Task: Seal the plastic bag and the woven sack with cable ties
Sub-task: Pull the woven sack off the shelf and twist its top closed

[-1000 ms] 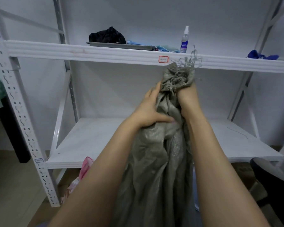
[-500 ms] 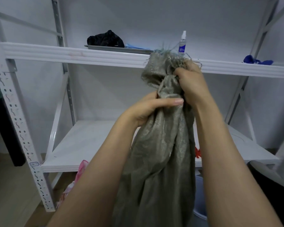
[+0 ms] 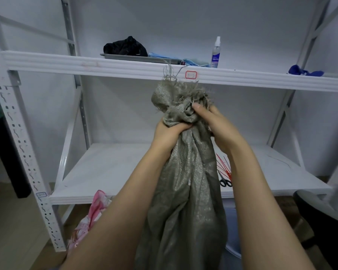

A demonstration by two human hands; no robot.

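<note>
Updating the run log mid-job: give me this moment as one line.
left hand: grips woven sack neck | right hand: grips bunched top | tie on sack: none visible | red cable ties: on lower shelf

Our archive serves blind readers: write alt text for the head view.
The left hand and right hand grip the bunched neck of a grey woven sack, holding it upright. Red cable ties and black-handled scissors lie on the white lower shelf behind.

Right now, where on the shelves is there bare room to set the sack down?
Lower shelf: bare from the left upright to the woven sack, and far right past the scissors. Crowded: red cable ties and scissors lie beside the sack; a tray and spray bottle fill the upper shelf's middle.
</note>
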